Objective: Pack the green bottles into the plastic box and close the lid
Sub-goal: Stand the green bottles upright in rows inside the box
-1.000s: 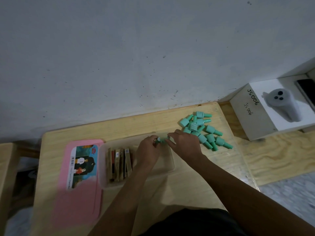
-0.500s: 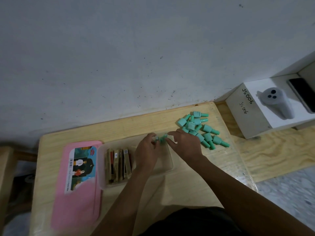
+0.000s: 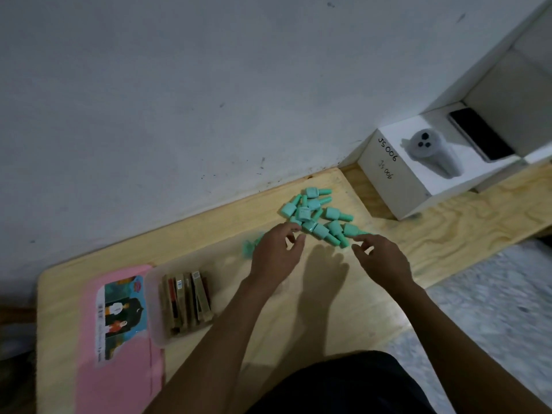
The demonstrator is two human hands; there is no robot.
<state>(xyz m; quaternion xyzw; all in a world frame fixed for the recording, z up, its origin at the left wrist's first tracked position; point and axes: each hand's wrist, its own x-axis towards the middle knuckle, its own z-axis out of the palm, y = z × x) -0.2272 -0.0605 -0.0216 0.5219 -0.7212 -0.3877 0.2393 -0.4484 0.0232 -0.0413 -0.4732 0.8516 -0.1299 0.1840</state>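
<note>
The green bottles (image 3: 316,216) lie in a heap near the table's (image 3: 209,228) far right corner. The left hand (image 3: 276,255) and right hand (image 3: 385,259) reach there, fingers spread, holding nothing. One blurry bottle (image 3: 249,249) is by the plastic box's (image 3: 155,318) far rim

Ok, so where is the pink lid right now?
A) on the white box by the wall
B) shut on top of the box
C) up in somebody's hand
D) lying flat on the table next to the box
D: the pink lid lies flat on the table right beside the plastic box, which stands open with nothing covering it.
</note>
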